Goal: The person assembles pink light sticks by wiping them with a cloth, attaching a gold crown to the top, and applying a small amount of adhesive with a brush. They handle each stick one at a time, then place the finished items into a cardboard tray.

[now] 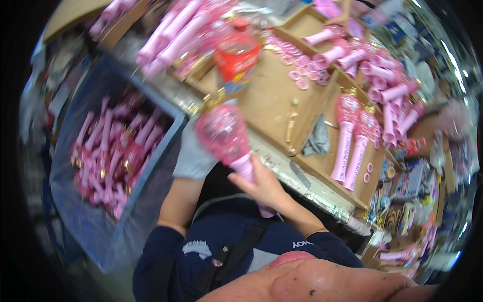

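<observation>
A pink toy wand with a clear, bulbous head and a gold crown slants across in front of me. My left hand, in a grey glove, holds its head from the left and beneath; most of those fingers are hidden behind it. My bare right hand is closed round the pink handle below the head. Just beyond the wand, on the bench, stands a red-labelled bottle with a red cap.
To my left, a blue-lined bin holds many pink wands. Cardboard trays on the bench contain pink rings, two wands, a grey cloth and a thin gold-coloured stick. More wand parts are heaped at right.
</observation>
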`<move>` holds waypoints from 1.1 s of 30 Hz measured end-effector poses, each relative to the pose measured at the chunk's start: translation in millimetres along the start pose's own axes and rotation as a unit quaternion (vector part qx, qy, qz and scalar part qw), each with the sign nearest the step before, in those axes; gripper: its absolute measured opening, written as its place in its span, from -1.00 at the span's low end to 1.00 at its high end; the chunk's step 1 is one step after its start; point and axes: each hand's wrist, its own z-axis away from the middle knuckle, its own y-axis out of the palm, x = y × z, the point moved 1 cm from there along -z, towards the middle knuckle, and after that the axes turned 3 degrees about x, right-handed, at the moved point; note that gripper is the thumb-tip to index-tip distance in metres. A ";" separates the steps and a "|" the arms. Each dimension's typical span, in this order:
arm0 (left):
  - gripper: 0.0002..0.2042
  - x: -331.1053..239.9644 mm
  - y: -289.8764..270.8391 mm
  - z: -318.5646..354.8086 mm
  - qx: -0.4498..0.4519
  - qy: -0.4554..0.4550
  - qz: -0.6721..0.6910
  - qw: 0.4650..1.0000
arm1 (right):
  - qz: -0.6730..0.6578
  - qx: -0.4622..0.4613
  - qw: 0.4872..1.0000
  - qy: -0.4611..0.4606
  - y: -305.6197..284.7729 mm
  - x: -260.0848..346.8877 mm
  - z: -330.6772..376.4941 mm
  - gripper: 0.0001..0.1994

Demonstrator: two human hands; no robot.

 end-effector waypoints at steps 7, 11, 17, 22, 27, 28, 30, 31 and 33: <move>-0.57 4.8 -7.9 -8.6 0.087 -0.021 0.224 0.970 | -0.015 0.010 0.997 0.071 1.2 14.9 -3.5 -0.48; -0.54 -0.3 -0.4 -6.6 0.110 -0.036 0.240 0.964 | 0.036 0.015 0.997 0.072 0.1 12.2 -2.5 -0.46; -0.50 -5.0 12.0 -1.9 0.083 -0.048 0.227 0.969 | -0.038 0.002 0.999 -0.011 1.4 -2.2 -4.9 -0.44; -0.63 -4.7 23.9 0.7 0.072 0.079 0.026 0.994 | -0.214 0.063 0.973 0.050 -1.3 -19.9 -1.3 -0.46; -0.83 -5.0 33.6 -5.4 0.125 0.075 0.195 0.970 | -0.587 0.304 0.748 0.060 -5.6 -41.1 -5.6 -0.45; -0.86 -5.1 36.2 -6.7 0.175 0.103 0.191 0.960 | -0.641 0.358 0.675 0.074 -2.9 -45.6 -6.8 -0.45; -0.89 -2.8 37.9 -6.8 0.091 0.053 0.177 0.979 | -0.775 0.436 0.455 0.043 10.3 -50.5 -6.0 -0.44; -0.88 -2.3 39.5 -6.5 0.094 0.065 0.155 0.981 | -0.775 0.420 0.470 0.034 13.7 -53.8 -5.5 -0.45; -0.81 -2.1 41.2 -3.9 0.063 0.059 0.144 0.986 | -0.783 0.380 0.492 0.028 19.4 -58.5 -5.2 -0.43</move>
